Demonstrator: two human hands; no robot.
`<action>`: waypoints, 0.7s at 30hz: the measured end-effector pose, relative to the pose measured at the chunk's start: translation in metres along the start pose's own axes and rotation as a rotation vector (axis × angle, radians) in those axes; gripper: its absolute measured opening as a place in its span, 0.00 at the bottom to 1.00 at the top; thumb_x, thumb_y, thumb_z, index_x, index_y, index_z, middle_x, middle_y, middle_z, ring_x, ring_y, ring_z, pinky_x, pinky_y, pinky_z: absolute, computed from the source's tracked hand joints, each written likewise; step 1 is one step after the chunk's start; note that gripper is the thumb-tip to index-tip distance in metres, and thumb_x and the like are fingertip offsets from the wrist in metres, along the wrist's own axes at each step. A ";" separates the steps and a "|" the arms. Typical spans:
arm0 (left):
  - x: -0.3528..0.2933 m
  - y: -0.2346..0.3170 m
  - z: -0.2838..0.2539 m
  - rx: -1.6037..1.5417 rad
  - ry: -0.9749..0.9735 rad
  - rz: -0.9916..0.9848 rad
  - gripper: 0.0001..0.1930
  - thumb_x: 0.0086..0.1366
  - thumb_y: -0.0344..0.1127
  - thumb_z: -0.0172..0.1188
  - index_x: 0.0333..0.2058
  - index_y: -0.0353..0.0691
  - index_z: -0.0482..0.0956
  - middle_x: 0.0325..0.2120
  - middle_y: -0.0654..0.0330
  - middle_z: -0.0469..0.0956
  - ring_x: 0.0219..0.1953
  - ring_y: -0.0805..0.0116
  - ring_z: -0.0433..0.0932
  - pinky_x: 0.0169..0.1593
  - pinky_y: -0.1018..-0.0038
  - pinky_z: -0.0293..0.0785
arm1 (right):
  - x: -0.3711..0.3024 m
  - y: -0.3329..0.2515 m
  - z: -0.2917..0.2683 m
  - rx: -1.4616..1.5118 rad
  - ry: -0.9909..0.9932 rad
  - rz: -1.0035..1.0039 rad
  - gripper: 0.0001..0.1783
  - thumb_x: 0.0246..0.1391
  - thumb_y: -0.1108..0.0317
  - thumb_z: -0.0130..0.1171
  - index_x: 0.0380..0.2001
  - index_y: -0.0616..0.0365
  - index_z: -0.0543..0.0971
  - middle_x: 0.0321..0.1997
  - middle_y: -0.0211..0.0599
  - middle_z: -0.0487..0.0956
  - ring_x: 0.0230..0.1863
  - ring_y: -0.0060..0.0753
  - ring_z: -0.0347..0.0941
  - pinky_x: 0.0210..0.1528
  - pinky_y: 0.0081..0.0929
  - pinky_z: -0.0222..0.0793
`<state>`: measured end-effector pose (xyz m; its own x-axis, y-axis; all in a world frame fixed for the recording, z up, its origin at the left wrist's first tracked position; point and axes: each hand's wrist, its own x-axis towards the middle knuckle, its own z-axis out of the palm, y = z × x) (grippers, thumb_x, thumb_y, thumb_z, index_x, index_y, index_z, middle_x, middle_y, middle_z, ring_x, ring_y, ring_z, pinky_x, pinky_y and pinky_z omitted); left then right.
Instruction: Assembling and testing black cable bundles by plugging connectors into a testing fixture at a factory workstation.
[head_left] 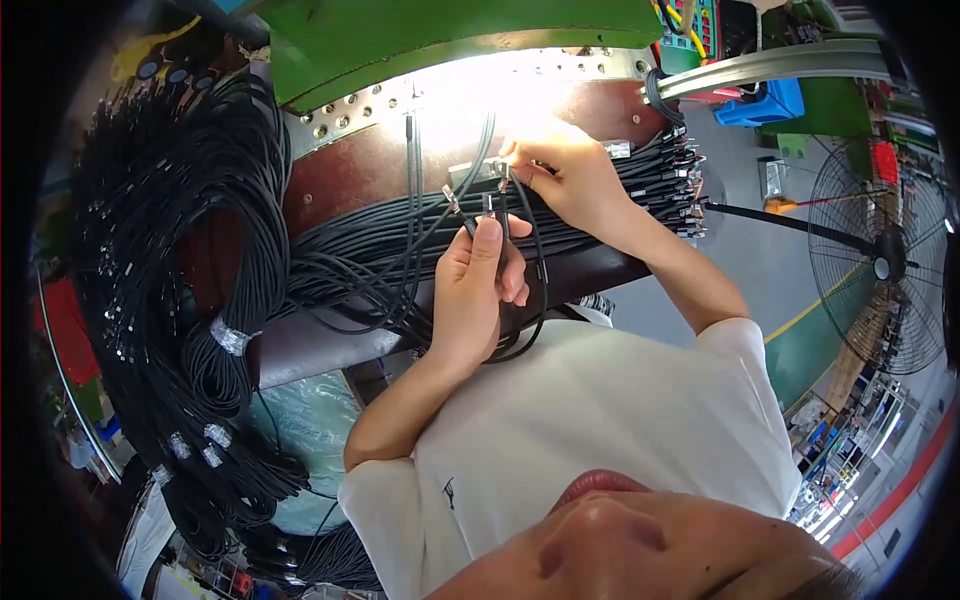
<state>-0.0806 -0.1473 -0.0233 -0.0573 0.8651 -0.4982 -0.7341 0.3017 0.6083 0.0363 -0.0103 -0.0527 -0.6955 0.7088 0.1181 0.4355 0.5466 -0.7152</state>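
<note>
My left hand (470,285) is closed around black cables, thumb on top, with metal plug ends (488,204) sticking up past the fingers. Just above it, my right hand (585,180) pinches at a small metal connector (503,172) on a cable end, under the glare of a bright lamp. One held black cable (541,270) loops down below the left hand. Beneath both hands, a thick bundle of black cables (350,245) lies across the dark red bench. The exact contact of the right fingertips is washed out by the light.
Large hanks of black cable (180,200) hang at the left, some tied with clear wrap (230,337). A green machine housing (450,30) rises behind the bench (340,165). Metal-tipped cable ends (690,185) point right, towards a standing fan (880,255).
</note>
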 end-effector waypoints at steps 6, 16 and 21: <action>0.001 0.000 -0.002 -0.052 -0.012 0.005 0.18 0.71 0.46 0.45 0.38 0.34 0.72 0.18 0.68 0.64 0.19 0.82 0.61 0.25 0.80 0.62 | -0.001 0.001 -0.007 -0.183 0.102 -0.261 0.08 0.43 0.76 0.61 0.30 0.56 0.77 0.36 0.34 0.78 0.35 0.40 0.74 0.37 0.31 0.69; -0.011 0.016 -0.002 0.474 -0.017 0.215 0.18 0.73 0.40 0.39 0.42 0.30 0.73 0.26 0.56 0.79 0.26 0.76 0.76 0.34 0.80 0.73 | -0.009 0.011 -0.016 -0.115 0.161 -0.242 0.09 0.44 0.78 0.61 0.31 0.58 0.76 0.34 0.37 0.79 0.37 0.40 0.75 0.41 0.30 0.69; 0.002 0.015 0.002 0.105 -0.128 0.043 0.20 0.73 0.46 0.40 0.41 0.33 0.72 0.21 0.69 0.62 0.23 0.84 0.62 0.25 0.80 0.72 | -0.011 0.010 -0.007 -0.009 0.162 -0.117 0.07 0.45 0.81 0.58 0.28 0.59 0.75 0.35 0.38 0.79 0.38 0.42 0.75 0.42 0.29 0.69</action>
<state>-0.0902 -0.1403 -0.0134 0.0041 0.9200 -0.3919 -0.6580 0.2976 0.6917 0.0524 -0.0095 -0.0567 -0.6409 0.7022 0.3100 0.3625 0.6329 -0.6841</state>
